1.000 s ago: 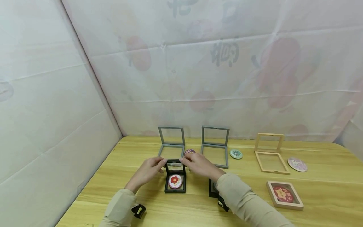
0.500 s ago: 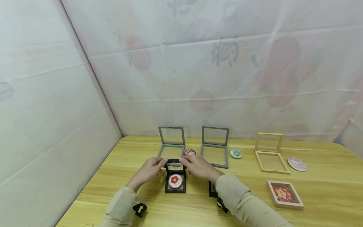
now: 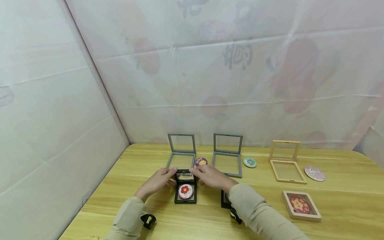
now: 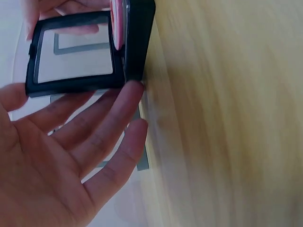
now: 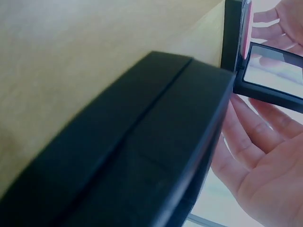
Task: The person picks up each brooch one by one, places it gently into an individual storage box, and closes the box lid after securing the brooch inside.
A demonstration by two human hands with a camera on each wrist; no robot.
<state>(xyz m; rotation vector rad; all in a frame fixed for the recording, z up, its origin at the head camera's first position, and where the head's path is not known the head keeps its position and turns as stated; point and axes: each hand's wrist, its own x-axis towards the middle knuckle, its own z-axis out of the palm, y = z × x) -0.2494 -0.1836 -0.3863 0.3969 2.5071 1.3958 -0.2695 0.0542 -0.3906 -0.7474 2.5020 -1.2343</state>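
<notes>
A small black hinged display frame (image 3: 185,201) lies on the table with its lid raised and tilted. On its lower half rests a round white badge (image 3: 185,191) with a red flower. My left hand (image 3: 157,181) pinches the left edge of the lid, thumb on top; the left wrist view shows the lid's clear window (image 4: 73,54). At the lid's opposite edge, my right hand (image 3: 211,176) grips with thumb and fingers. The badge appears edge-on as a pink rim (image 4: 117,23) in the left wrist view.
A closed black frame (image 5: 142,123) sits beneath the right forearm. Behind stand grey open frames (image 3: 181,153) (image 3: 227,154), a purple badge (image 3: 201,162) and a green badge (image 3: 249,162). To the right are a wooden open frame (image 3: 288,181), a pale badge (image 3: 314,173) and a closed pinkish frame (image 3: 305,217).
The black frame's lid has tipped slightly lower toward me, with both hands still holding its sides. The badge and the other frames have stayed where they were.
</notes>
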